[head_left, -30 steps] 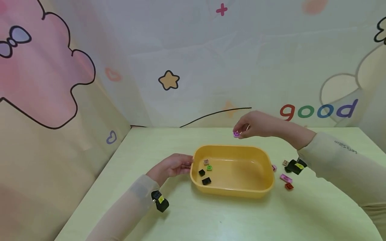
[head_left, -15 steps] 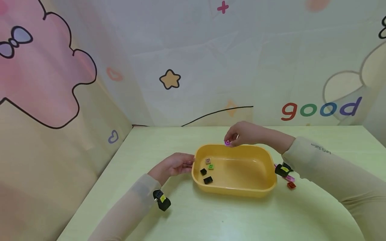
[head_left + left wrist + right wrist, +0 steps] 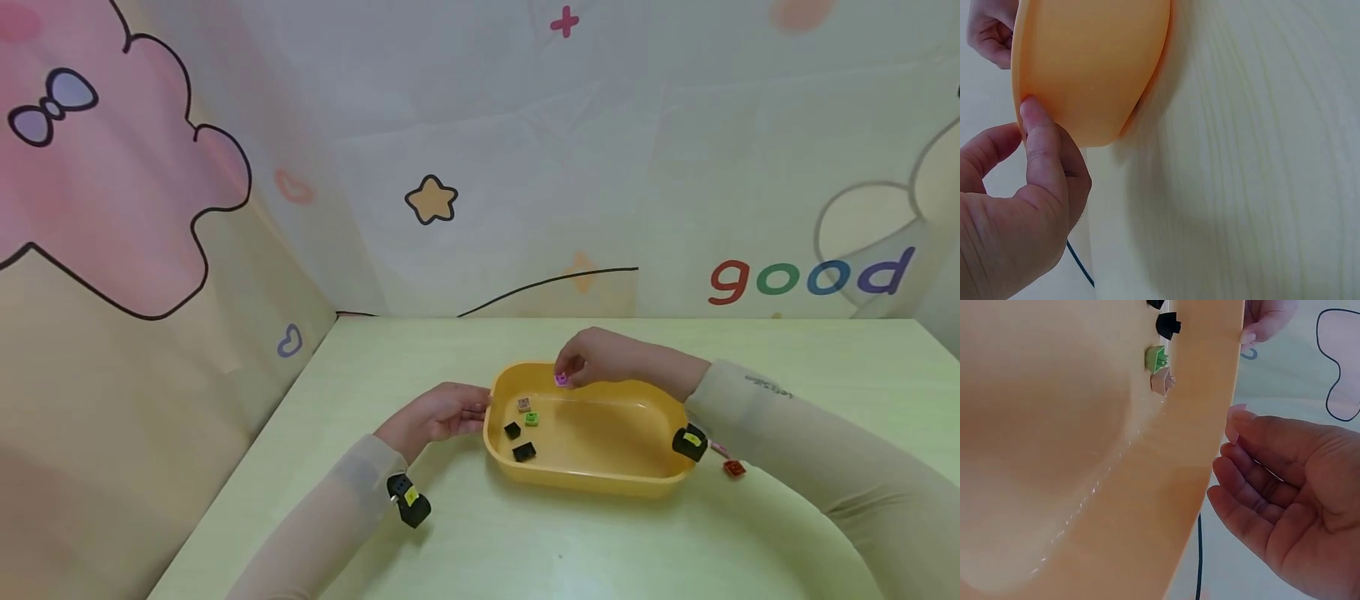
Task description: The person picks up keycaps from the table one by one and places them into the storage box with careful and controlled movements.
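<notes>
Hand (R) [image 3: 600, 356] pinches purple blk [image 3: 561, 380] nr ylw tub [image 3: 585, 480], L hand [image 3: 441, 413] gripping tub.

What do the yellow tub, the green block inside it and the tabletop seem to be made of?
Yellow tub: probably moulded plastic, smooth and slightly glossy, with highlights on its inner surface.
Green block: likely hard plastic, given its even colour and small moulded projections.
Tabletop: pale wood or wood-print laminate, fairly matte; grain lines show, but which one cannot be told.

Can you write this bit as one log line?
left hand: holds yellow tray; right hand: pinches pink brick by tray's far rim; in tray: two black bricks, green brick, tan brick
</notes>
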The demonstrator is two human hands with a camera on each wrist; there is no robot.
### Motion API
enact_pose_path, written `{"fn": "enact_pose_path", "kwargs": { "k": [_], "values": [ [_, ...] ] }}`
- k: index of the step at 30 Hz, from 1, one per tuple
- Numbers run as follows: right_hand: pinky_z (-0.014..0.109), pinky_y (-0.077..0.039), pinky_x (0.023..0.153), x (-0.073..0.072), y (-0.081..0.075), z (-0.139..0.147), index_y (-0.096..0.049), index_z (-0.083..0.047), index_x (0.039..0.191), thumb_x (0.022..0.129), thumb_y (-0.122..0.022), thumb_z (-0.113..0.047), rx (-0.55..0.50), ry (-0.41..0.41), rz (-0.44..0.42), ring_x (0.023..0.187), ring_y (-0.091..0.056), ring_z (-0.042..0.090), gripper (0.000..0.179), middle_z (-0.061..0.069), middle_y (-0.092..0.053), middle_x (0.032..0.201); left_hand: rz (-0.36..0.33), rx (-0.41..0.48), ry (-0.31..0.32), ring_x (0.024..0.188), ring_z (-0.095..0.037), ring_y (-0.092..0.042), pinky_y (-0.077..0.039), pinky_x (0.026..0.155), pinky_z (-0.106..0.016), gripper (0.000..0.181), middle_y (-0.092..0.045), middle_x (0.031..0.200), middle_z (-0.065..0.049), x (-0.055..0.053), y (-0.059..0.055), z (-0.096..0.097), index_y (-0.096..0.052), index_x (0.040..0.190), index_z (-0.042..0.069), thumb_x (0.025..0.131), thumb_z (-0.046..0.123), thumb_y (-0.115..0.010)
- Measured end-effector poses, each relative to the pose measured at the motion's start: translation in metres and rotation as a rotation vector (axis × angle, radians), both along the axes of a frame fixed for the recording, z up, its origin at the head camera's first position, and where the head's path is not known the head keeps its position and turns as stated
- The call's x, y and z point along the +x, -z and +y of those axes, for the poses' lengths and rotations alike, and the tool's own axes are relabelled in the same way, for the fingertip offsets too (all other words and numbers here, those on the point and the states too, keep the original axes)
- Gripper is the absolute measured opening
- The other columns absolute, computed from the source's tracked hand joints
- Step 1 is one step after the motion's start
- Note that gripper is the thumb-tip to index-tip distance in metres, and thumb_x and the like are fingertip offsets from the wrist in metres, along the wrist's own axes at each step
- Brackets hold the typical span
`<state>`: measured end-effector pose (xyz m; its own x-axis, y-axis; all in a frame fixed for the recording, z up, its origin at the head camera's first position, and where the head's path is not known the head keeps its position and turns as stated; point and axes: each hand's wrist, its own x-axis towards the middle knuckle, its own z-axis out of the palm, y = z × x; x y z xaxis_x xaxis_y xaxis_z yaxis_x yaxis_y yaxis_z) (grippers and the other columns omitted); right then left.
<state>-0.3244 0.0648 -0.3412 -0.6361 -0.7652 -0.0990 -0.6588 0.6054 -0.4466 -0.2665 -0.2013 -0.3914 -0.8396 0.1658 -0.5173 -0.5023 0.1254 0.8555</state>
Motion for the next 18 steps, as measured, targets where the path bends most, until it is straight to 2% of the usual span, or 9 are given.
{"fn": "enact_pose_path", "kwargs": {
  "k": [18],
  "values": [
    [0.026, -0.059, 0.077, -0.004, 0.022, -0.025, -0.077, -0.002, 0.101, 0.091, -0.073, -0.007, 0.031, -0.056, 0.029, 0.080, -0.063, 0.010, 0.011, 0.006, -0.076, 0.092, 0.016, 0.008, 0.021, 0.081, -0.010, -0.064, -0.061, 0.068, -0.015, 0.041, -0.066, 0.091, -0.002, -0.001, 0.002, -0.002, -0.056, 0.141, -0.006, 0.103, 0.010, -0.057]
  ]
}}
